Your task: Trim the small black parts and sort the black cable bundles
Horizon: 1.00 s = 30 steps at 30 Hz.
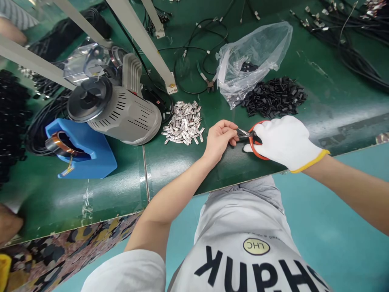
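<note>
At the counter's (223,176) near edge, the right hand (285,140) clasps scissors (251,142), the left hand (221,138) pinches, contents indiscernible; apparent cutting step next calls for steady blade alignment.

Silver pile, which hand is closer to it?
Left: the left hand is just right of the silver pile; the right hand, gloved, is farther right, holding scissors.

The bare left hand (221,138) seems pinched, its tips too small to tell; the gloved right hand (287,142) curls opposite; forearms (343,190) converge.
</note>
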{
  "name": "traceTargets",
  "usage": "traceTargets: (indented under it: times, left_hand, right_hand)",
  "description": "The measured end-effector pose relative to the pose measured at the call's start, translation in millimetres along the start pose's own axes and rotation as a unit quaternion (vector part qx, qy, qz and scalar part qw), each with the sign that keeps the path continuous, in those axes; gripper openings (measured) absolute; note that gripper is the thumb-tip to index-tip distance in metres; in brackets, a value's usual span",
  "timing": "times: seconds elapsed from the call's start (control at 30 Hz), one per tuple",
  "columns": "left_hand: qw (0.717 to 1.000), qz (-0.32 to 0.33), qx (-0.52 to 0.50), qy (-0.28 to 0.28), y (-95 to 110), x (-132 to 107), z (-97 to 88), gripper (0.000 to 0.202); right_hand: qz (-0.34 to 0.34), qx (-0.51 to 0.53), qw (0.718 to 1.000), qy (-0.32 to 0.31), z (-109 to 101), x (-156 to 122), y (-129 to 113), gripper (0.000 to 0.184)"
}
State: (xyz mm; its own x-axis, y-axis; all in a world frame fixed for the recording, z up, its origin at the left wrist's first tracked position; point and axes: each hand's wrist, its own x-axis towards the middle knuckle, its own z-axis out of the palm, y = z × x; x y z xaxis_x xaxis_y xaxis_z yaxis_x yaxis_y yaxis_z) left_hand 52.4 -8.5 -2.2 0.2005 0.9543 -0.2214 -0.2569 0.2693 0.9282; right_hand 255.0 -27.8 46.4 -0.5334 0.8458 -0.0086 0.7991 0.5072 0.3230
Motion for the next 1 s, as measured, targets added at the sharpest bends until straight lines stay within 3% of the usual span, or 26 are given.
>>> traceTargets:
  times: [0.57, 0.83, 1.0]
  left_hand:
    - [1.000, -0.007, 0.020, 0.006, 0.9, 0.8, 1.0, 0.013]
    - [1.000, -0.008, 0.028, -0.011, 1.5, 1.8, -0.6, 0.014]
    - [0.999, -0.014, 0.032, -0.028, 2.4, 3.1, -2.3, 0.014]
  right_hand:
    - [0.019, 0.020, 1.000, -0.013, 1.8, -1.7, -0.2, 0.060]
    - [0.039, 0.022, 0.997, -0.062, 1.0, -5.2, 1.2, 0.062]
    - [0.027, 0.021, 0.998, -0.046, 2.9, -8.7, 1.0, 0.062]
